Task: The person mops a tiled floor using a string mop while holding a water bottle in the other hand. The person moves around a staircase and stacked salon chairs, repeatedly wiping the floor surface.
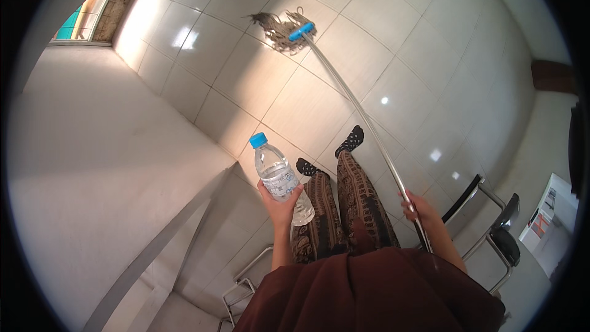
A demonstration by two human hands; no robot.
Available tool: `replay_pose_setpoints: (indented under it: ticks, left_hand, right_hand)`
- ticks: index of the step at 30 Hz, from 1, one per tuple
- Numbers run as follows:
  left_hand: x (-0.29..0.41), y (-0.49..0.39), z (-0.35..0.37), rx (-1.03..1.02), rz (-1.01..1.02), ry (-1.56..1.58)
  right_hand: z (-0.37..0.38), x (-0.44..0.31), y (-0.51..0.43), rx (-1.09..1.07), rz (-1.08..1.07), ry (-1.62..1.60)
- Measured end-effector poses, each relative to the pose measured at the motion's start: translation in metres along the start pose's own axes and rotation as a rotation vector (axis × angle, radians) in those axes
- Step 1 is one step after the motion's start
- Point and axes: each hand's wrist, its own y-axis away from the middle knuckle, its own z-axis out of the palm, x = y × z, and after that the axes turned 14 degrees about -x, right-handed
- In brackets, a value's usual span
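My left hand (282, 207) is wrapped around the middle of a clear plastic water bottle (273, 162), which has a blue cap and a printed label. The bottle leans with its cap away from me and looks partly filled. In my right hand (417, 208) is the metal handle of a string mop (357, 103). From there the handle runs forward to a blue mop clamp (302, 32). Grey-brown mop strings (276, 32) lie spread on the tiled floor (286, 92) ahead of my feet, which wear black patterned socks.
A metal-framed chair (488, 230) with black parts stands at my right. More bent metal tubing (239, 290) shows low at the left. A smooth pale surface (124, 147) fills the left side, beside the floor. A brown object (553, 76) is at the far right wall.
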Motion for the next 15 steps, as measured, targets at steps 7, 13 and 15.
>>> replay_pose_setpoints:
  ticks: [7, 13, 15]
  left_hand:
    - [0.011, -0.024, 0.031, 0.018, -0.038, -0.04]
    - [0.028, -0.037, 0.047, 0.052, -0.077, -0.034]
    - [0.035, -0.037, 0.055, 0.032, -0.06, 0.006]
  right_hand:
    - [0.011, -0.053, -0.03, 0.042, -0.077, 0.083]
    - [0.058, -0.23, -0.21, -0.175, -0.367, 0.209]
    - [0.055, -0.254, -0.224, -0.153, -0.368, 0.208]
